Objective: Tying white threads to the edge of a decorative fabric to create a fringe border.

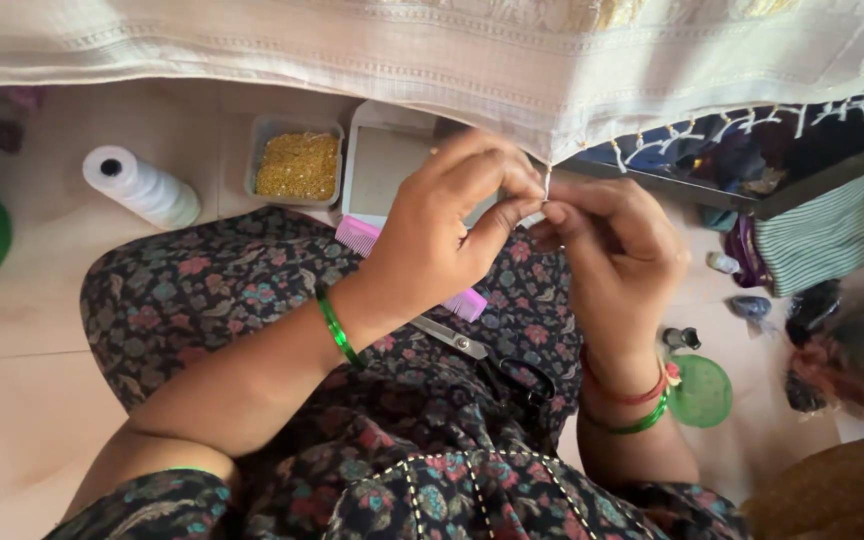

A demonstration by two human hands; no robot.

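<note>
The person is sitting on the floor [22,330], looking down at both hands, which are meeting just under the edge of a cream cloth [452,60] hanging across the far side of the scene. The left hand [442,235] is curling its fingers together, thumb pressing toward the fingertips, pinching at the cloth's fringe [547,180] where a short white thread is hanging down. The right hand [612,245] is touching the left at the fingertips, its thumb and forefinger closing together on the same bit of thread just below the cloth's edge. Whether a needle is held there is too small to tell.

A green bangle [337,328] is sitting on the left wrist; red and green bangles [642,405] are circling the right wrist. On the lap, covered by a dark floral dress [202,290], a pink comb [357,235] is lying partly hidden behind the left hand, and a pair of scissors [462,345] is resting nearer the body.

On the floor to the far left, a spool of white thread [142,187] is lying on its side. Just beside it, a small clear box of yellow beads [297,165] is standing next to a white tray [382,160]. A round green lid [702,392] is lying near the right wrist.
</note>
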